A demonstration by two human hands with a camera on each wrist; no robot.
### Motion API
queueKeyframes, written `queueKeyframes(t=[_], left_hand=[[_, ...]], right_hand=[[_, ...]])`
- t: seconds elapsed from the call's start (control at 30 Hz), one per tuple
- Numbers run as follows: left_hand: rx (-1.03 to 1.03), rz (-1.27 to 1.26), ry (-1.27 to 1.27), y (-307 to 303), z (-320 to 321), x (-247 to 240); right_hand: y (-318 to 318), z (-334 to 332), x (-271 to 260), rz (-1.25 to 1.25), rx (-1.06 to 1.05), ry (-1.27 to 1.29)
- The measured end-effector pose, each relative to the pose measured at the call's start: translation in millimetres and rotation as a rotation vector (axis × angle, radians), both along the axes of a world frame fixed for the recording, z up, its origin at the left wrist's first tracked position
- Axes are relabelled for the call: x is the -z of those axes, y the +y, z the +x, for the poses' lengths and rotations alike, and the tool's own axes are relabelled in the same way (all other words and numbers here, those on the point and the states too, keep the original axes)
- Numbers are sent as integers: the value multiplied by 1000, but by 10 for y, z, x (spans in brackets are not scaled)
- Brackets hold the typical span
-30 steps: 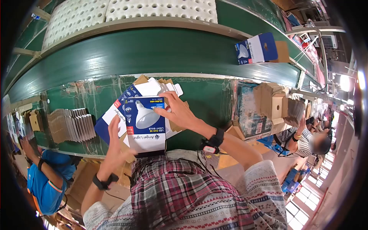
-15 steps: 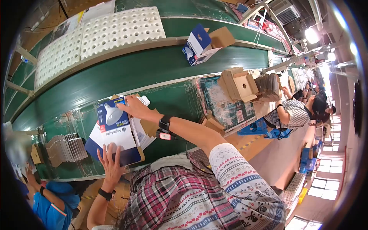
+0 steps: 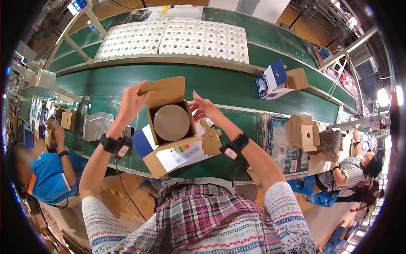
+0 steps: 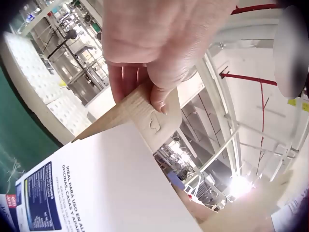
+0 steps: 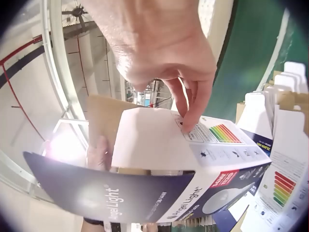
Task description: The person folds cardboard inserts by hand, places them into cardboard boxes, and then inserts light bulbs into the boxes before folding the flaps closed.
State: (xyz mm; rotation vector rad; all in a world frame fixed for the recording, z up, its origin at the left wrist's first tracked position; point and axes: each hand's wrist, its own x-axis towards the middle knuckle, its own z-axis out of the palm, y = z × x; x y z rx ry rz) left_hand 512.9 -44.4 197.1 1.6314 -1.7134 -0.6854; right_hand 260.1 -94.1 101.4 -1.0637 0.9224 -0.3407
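An open light bulb box (image 3: 167,89) printed "Angel Light" stands in front of me with its mouth facing up. Inside it shows a round, flat grey-brown face (image 3: 171,122); the rest of that object is hidden by the walls. My left hand (image 3: 134,101) pinches the brown cardboard flap (image 4: 145,113) at the far side between thumb and fingers. On the opposite side, my right hand (image 3: 205,111) touches the box, its fingertips (image 5: 189,126) lying on the white panel near a coloured energy chart. Flattened cartons (image 3: 209,142) lie under and beside the box.
Across the green conveyor belt (image 3: 211,86) sits another open box (image 3: 270,82). White foam trays (image 3: 203,40) with holes rest beyond the rail. Folded cardboard inserts (image 3: 99,126) stand to the left, brown cardboard pieces (image 3: 302,133) to the right. People work on both sides.
The box lay on the carton stack under my right hand; now it is tilted up with its open mouth showing. My left hand has moved from the stack to its flap.
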Motion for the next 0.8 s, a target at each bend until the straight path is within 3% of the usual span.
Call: queueKeyframes(t=[0.1, 0.17, 0.27, 0.33, 0.4, 0.5, 0.53, 0.67, 0.8], left_hand=[[43, 81, 201, -229, 156, 379], [6, 172, 131, -270, 197, 481], [-54, 187, 259, -245, 90, 502], [12, 173, 393, -151, 81, 613], [29, 180, 364, -32, 153, 700], [46, 248, 245, 233, 213, 788], [15, 286, 191, 385, 170, 732], [39, 677, 136, 576, 121, 614], [64, 599, 68, 492, 40, 485]], right_hand=[[89, -36, -138, -132, 33, 63], [91, -10, -84, -682, 131, 196], [8, 133, -423, -1171, 86, 214], [17, 242, -643, -1276, -218, 201], [-12, 380, -587, -1369, -508, 177], [8, 613, -426, -1384, -1026, 522], [67, 635, -297, -1511, -903, 477], [198, 735, -35, -1554, -956, 668], [156, 753, 88, -1550, -1015, 710]])
